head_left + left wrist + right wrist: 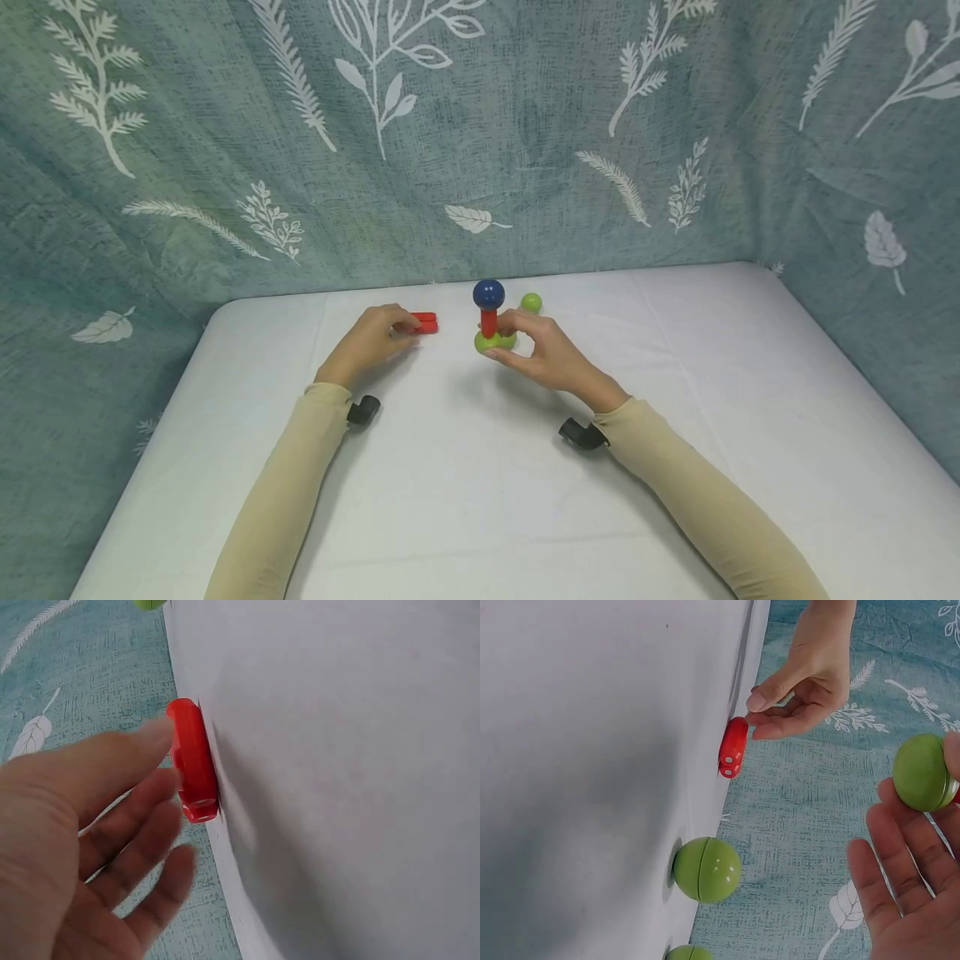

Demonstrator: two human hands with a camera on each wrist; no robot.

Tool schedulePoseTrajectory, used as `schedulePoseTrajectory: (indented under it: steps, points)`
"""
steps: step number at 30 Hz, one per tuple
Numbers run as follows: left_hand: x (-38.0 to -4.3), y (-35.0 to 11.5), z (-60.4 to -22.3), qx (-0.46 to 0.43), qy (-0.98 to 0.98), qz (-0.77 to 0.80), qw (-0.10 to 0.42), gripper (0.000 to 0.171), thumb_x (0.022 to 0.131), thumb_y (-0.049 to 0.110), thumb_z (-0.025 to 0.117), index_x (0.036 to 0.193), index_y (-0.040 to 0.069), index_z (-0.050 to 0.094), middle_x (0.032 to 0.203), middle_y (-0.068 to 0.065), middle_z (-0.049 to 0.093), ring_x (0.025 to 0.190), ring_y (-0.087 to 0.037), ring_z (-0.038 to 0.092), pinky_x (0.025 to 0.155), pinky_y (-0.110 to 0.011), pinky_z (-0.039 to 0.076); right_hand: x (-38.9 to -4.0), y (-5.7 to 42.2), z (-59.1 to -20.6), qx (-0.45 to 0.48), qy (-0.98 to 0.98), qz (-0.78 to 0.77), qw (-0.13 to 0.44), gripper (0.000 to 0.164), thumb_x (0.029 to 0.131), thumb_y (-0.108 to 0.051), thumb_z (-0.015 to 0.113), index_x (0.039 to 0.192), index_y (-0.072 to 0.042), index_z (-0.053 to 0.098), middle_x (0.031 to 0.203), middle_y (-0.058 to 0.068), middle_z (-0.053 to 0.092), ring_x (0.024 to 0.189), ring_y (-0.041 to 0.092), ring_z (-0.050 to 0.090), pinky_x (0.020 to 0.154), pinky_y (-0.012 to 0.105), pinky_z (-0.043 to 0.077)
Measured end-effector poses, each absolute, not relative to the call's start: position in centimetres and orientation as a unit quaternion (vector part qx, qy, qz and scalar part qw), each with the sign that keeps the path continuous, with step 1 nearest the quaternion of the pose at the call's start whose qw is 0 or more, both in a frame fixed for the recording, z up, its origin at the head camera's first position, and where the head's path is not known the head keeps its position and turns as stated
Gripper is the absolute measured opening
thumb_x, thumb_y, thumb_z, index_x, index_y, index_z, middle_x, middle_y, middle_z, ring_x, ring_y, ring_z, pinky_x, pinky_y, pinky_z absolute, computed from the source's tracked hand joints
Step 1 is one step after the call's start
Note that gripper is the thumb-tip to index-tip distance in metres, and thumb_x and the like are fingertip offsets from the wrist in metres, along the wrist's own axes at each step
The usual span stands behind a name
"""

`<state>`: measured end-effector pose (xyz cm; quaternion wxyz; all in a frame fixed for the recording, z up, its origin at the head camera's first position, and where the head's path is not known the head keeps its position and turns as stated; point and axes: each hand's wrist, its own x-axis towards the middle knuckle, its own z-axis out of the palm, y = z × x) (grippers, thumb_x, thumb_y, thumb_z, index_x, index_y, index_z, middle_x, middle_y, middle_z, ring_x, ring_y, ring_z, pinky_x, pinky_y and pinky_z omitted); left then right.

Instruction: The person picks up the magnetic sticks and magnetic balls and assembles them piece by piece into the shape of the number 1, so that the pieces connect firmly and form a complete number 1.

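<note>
My right hand (551,354) pinches a dumbbell-like piece by its lower green ball (486,342), between thumb and fingers. From that ball a red rod (489,323) rises to a dark blue ball (489,295) on top. In the right wrist view the held green ball (921,774) shows at the right, with the rod mostly cut off. My left hand (375,337) is at the two red rods (426,327), which lie side by side on the table. Its loosely bent fingers and thumb overlap the rods' near end in the left wrist view, not closed round them.
Two loose green balls rest on the white table (450,500): one green ball (531,302) near the back edge, another green ball (511,341) partly behind the held piece. A leaf-patterned teal cloth (525,167) hangs right behind the table.
</note>
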<state>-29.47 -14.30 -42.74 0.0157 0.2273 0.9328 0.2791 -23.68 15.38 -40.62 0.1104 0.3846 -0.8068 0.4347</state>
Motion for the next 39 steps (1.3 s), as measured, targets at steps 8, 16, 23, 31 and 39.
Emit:
schedulePoseTrajectory:
  steps: [8,16,23,31,39]
  points:
    - [-29.9,-14.0,-42.5,0.227,0.941,0.252,-0.004,0.024,0.088,0.012,0.074,0.111,0.006,0.073,0.102,-0.006,0.063,0.096,-0.024,0.059,0.087,-0.038,0.050,-23.8,15.4,-40.6,0.391,-0.804,0.431,0.121,0.021,0.086,-0.013,0.076,0.105,-0.008,0.068,0.102,0.003,0.071,0.098,0.017,0.063,0.089,0.040,0.051]
    - [-30.2,-14.1,-43.0,0.219,0.946,0.240,0.017,0.028,0.086,0.014,0.076,0.111,0.004,0.071,0.106,-0.009,0.061,0.097,-0.025,0.058,0.092,-0.041,0.049,-23.8,15.4,-40.6,0.391,-0.805,0.430,0.118,0.022,0.086,-0.014,0.076,0.105,-0.008,0.068,0.104,0.002,0.071,0.103,0.015,0.064,0.093,0.035,0.051]
    - [-30.5,-13.7,-42.9,0.232,0.942,0.243,0.001,0.023,0.087,0.016,0.075,0.108,0.006,0.073,0.102,-0.008,0.065,0.092,-0.025,0.058,0.088,-0.040,0.049,-23.9,15.5,-40.5,0.392,-0.805,0.427,0.125,0.023,0.086,-0.014,0.077,0.106,-0.008,0.068,0.106,0.002,0.071,0.103,0.014,0.064,0.092,0.035,0.051]
    - [-30.8,-13.1,-43.1,0.230,0.947,0.222,0.031,0.025,0.088,0.017,0.074,0.111,0.006,0.074,0.097,-0.007,0.063,0.085,-0.022,0.055,0.079,-0.034,0.048,-23.9,15.5,-40.5,0.398,-0.802,0.429,0.125,0.023,0.086,-0.014,0.076,0.106,-0.008,0.067,0.105,0.003,0.071,0.102,0.016,0.064,0.092,0.035,0.051]
    - [-30.6,-13.2,-43.5,0.218,0.943,0.249,0.043,0.021,0.088,0.016,0.073,0.107,0.008,0.074,0.102,-0.006,0.070,0.094,-0.022,0.059,0.090,-0.037,0.051,-23.8,15.5,-40.4,0.395,-0.802,0.429,0.126,0.024,0.086,-0.015,0.076,0.107,-0.008,0.068,0.107,0.002,0.071,0.103,0.014,0.064,0.093,0.035,0.051]
